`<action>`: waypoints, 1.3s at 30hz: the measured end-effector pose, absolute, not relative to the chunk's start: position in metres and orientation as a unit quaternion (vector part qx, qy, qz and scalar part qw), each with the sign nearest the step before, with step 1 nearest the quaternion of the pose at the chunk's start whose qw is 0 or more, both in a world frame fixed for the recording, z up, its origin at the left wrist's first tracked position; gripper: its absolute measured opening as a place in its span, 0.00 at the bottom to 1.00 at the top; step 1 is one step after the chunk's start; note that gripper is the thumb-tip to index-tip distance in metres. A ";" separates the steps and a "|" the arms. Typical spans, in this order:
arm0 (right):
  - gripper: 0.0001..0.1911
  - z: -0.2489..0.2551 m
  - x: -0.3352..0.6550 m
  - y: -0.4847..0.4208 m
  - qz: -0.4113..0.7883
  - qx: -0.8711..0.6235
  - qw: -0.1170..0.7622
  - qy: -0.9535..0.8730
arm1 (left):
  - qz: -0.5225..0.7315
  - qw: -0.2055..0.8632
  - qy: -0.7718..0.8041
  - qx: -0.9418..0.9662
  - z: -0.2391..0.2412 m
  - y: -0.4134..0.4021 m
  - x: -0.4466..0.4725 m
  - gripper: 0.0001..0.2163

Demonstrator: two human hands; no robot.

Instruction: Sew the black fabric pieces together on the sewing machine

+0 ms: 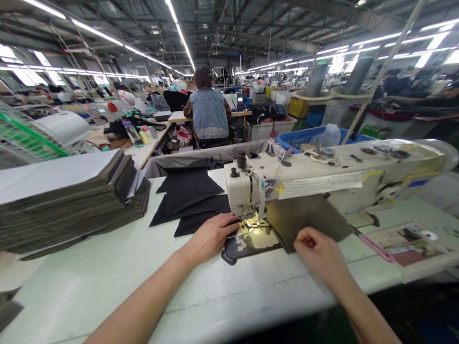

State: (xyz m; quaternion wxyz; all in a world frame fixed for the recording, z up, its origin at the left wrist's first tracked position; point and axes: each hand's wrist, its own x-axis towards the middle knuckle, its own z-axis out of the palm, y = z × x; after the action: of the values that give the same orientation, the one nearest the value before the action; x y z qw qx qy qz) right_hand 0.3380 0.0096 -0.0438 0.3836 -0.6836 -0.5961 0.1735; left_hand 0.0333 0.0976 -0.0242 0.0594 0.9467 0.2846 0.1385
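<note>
My left hand (212,236) lies flat, fingers stretched toward the presser foot (255,222) of a cream sewing machine (327,181), pressing on dark fabric at the needle plate. My right hand (318,251) is curled, pinching the near edge of a dark olive fabric piece (310,217) that runs under the machine arm. Black fabric pieces (189,198) lie spread behind my left hand on the pale green table (143,290).
A tall stack of dark cut pieces (65,208) sits at the left. A tray of small parts (408,243) is at the right. A person in a denim vest (209,112) sits ahead, back turned. Blue crates (299,137) and other workstations fill the hall.
</note>
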 end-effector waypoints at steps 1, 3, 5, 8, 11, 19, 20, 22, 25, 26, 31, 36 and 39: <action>0.07 -0.041 0.340 0.011 0.188 -0.685 0.397 -0.581 | 0.137 0.059 0.283 0.947 -0.024 0.098 0.033 0.20; 0.09 -0.038 0.342 0.013 0.204 -0.681 0.429 -0.557 | 0.137 0.058 0.283 0.947 -0.024 0.098 0.034 0.20; 0.09 -0.033 0.343 0.013 0.201 -0.676 0.453 -0.545 | 0.143 0.056 0.290 0.945 -0.024 0.098 0.034 0.20; 0.09 -0.024 0.341 0.010 0.135 -0.655 0.471 -0.575 | 0.152 0.057 0.297 0.941 -0.023 0.097 0.034 0.20; 0.08 -0.010 0.340 0.003 -0.032 -0.597 0.507 -0.621 | 0.159 0.059 0.294 0.941 -0.023 0.097 0.034 0.21; 0.10 0.002 0.315 -0.042 -0.053 -0.512 0.423 -0.745 | 0.124 0.026 0.377 0.917 -0.020 0.107 0.038 0.16; 0.11 -0.001 0.308 -0.050 -0.042 -0.510 0.412 -0.754 | 0.123 0.013 0.404 0.907 -0.018 0.103 0.042 0.15; 0.11 -0.009 0.296 -0.065 -0.025 -0.501 0.399 -0.768 | 0.130 0.002 0.460 0.879 -0.010 0.085 0.049 0.12; 0.11 -0.023 0.284 -0.082 -0.005 -0.479 0.400 -0.781 | 0.125 0.087 0.538 0.829 0.000 0.044 0.060 0.14; 0.11 -0.028 0.282 -0.086 0.001 -0.475 0.403 -0.782 | 0.120 0.166 0.551 0.809 0.002 0.031 0.062 0.17; 0.10 -0.044 0.277 -0.095 0.047 -0.492 0.419 -0.762 | 0.152 0.525 0.558 0.625 -0.009 0.007 0.082 0.16; 0.05 -0.046 0.289 -0.098 0.057 -0.481 0.393 -0.782 | 0.198 0.553 0.567 0.578 -0.022 0.027 0.118 0.13; 0.15 -0.046 0.308 -0.107 0.035 -0.472 0.347 -0.810 | 0.199 0.573 0.562 0.563 -0.022 0.038 0.134 0.14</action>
State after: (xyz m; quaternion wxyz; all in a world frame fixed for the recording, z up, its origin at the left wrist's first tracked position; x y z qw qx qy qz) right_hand 0.3081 -0.1065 -0.0462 0.3467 -0.4718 -0.8099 0.0348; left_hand 0.1339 0.0380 -0.0217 0.5728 0.5630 0.5616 0.1987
